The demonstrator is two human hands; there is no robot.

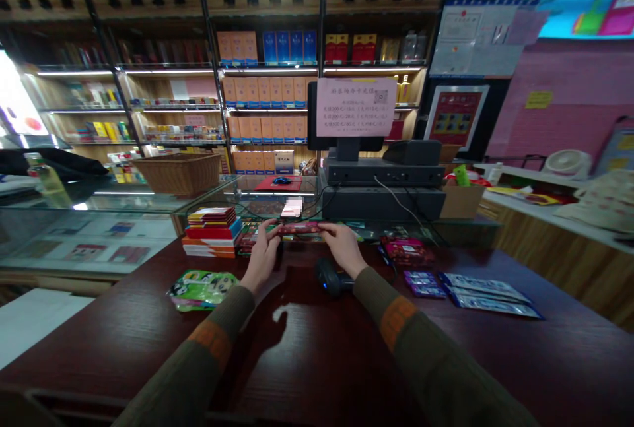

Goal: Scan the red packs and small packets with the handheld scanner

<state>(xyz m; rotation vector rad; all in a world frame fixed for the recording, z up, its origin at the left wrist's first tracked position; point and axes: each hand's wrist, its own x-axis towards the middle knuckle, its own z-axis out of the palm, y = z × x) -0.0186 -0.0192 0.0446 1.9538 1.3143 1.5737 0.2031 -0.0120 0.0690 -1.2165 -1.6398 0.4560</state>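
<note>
A thin red packet (300, 228) is held level above the far part of the dark wooden counter (302, 374). My left hand (265, 252) pinches its left end, and my right hand (343, 245) grips the right end. Just below the right hand lies a black scanner (329, 276) with a small blue light. Left of my left hand stand stacked red, white and orange boxes (211, 235), with green packets (203, 287) nearer to me. Red packets (409, 250), small purple packets (424, 284) and long blue packets (490, 294) lie to the right.
Behind the counter stand a monitor with a pink sign (355, 107) and a dark cash register (384, 193). A wicker basket (181, 173) rests on the glass case at the left. Shelves of boxes line the back wall. A cardboard box (463, 201) is right of the register.
</note>
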